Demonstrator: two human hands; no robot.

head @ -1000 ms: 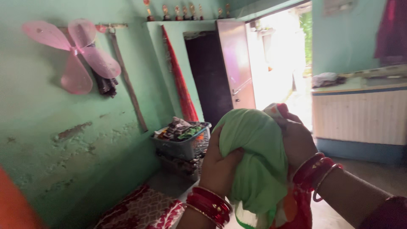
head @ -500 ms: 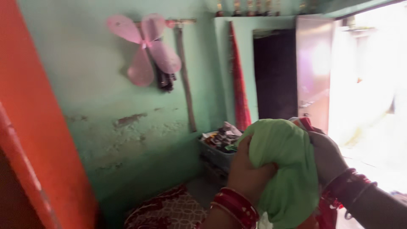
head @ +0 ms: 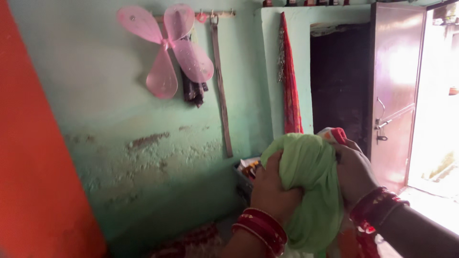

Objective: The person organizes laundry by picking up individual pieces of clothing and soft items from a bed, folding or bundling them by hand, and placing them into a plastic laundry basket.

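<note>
Both hands grip one bunched green cloth [head: 306, 181] in front of the green wall [head: 119, 143]: the left hand [head: 275, 188] squeezes its left side, the right hand [head: 354, 172] clamps its right side.

Green cloth [head: 308, 186]: soft, matt woven fabric, bunched into folds where it is gripped by the left hand [head: 275, 188] and right hand [head: 354, 174].
Bangles [head: 260, 229]: glossy red, hard and smooth, with small gilt details.
Wall [head: 119, 138]: matt green paint over plaster, seen flaked and rough in patches.
Butterfly wings [head: 167, 48]: sheer pink mesh, faintly shiny.
Door [head: 394, 91]: smooth panel with a dull sheen; a metal latch [head: 381, 125] is fitted.
Hanging strap [head: 220, 86]: dull and matt, material not made out.
Red drape [head: 290, 81]: patterned cloth.
</note>
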